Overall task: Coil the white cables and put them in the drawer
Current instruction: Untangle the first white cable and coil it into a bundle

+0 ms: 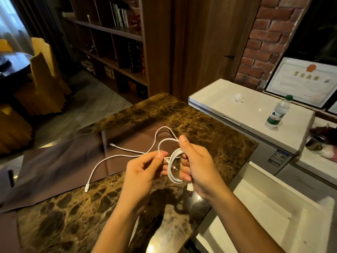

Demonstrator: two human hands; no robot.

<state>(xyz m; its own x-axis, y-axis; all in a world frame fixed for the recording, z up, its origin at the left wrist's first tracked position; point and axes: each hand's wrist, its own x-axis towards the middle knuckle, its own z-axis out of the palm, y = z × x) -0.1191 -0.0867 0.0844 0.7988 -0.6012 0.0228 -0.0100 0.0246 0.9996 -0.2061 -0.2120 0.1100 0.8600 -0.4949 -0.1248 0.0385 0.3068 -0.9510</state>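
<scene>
White cables fill the middle of my view. One white cable (pixel 174 161) is partly wound into a few round loops, thin and braided-looking, with a plug (pixel 189 189) dangling from the bottom of the coil. My right hand (pixel 197 166) is closed around that coil at its 3 o'clock side, thumb up along the top loop, fingers curled through the ring. My left hand (pixel 144 172) pinches the cable's loose strand between thumb and forefinger at the coil's 9 o'clock edge, the other fingers folded in. Both hands sit just above the table (pixel 209 128), a brown marble top with gold veins.

From the coil, at about 10 o'clock, a second white cable (pixel 102 161) lies slack on the table in a long curve, crossing a dark brown mat (pixel 63 161); its plug (pixel 87 188) rests at the mat's near edge. Another loose end (pixel 111 144) lies on the mat at 10 o'clock, further out. I cannot tell which strand belongs to which cable where they cross.

At 4 o'clock, an open white drawer (pixel 273 216) stands beside the table. At 2 o'clock, a water bottle (pixel 277 113) stands on a white chest (pixel 228 103).
</scene>
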